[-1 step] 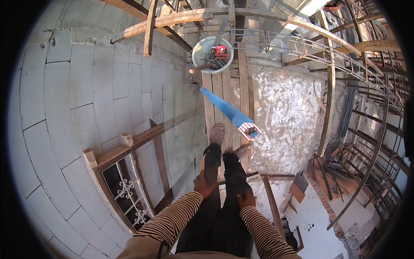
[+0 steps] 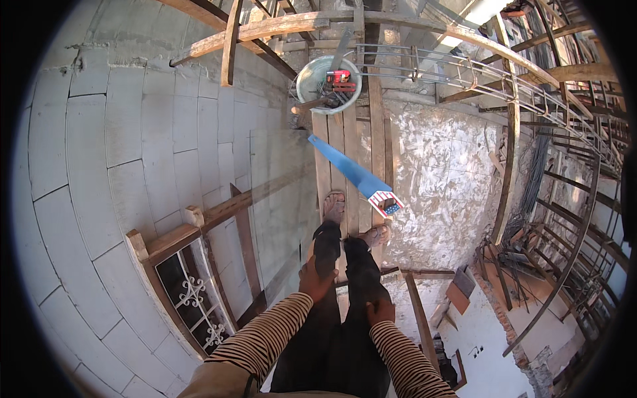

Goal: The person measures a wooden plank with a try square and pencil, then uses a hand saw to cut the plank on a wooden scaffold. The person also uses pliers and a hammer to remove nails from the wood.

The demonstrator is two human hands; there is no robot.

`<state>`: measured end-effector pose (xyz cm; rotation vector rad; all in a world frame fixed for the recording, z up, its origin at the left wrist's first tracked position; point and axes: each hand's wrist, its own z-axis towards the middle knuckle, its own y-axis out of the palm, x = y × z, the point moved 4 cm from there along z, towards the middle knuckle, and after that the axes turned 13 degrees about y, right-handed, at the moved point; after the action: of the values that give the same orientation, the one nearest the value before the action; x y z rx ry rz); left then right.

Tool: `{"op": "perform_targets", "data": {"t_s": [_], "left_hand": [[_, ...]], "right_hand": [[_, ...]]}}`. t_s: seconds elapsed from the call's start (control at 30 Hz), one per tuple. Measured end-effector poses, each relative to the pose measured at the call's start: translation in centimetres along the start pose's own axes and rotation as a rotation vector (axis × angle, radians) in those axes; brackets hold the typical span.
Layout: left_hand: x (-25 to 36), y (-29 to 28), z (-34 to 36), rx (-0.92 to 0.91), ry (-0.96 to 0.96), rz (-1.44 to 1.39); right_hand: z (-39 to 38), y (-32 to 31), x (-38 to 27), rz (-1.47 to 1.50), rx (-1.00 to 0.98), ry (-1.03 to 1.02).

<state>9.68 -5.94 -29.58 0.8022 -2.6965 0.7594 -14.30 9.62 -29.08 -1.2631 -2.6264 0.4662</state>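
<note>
Blue saw (image 2: 352, 172), star-and-stripe handle (image 2: 381, 197), ahead of the left hand (image 2: 317, 278)
Thumb and fingers apart on dark trousers (image 2: 361, 268); right hand (image 2: 380, 310) there too, its closure I cannot tell.

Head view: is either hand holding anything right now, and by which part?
Nothing is visibly held: the left hand and right hand rest on the dark trousers, and the blue saw lies on the planks.

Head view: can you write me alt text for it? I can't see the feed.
A blue handsaw lies slantwise across wooden planks, ahead of the person's bare feet. The left hand and right hand rest on dark trouser legs. Beyond the saw stands a pale tub holding a red tool; a block wall rises at left.
</note>
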Motion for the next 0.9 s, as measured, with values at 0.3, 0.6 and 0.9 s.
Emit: {"op": "perform_targets", "data": {"t_s": [0.3, 0.6, 0.9], "left_hand": [[7.1, -7.7, 37.4, 0.281, 0.134, -0.495], [14.8, -12.6, 54.1, 0.445, 0.242, -1.456], [12.0, -7.9, 49.1, 0.517, 0.113, -1.572]], "right_hand": [[2.4, -2.7, -1.9, 0.05, 0.169, 0.235], [3.6, -1.6, 0.0, 0.093, 0.166, 0.407], [3.9, -2.6, -1.3, 0.137, 0.159, 0.404]]}}
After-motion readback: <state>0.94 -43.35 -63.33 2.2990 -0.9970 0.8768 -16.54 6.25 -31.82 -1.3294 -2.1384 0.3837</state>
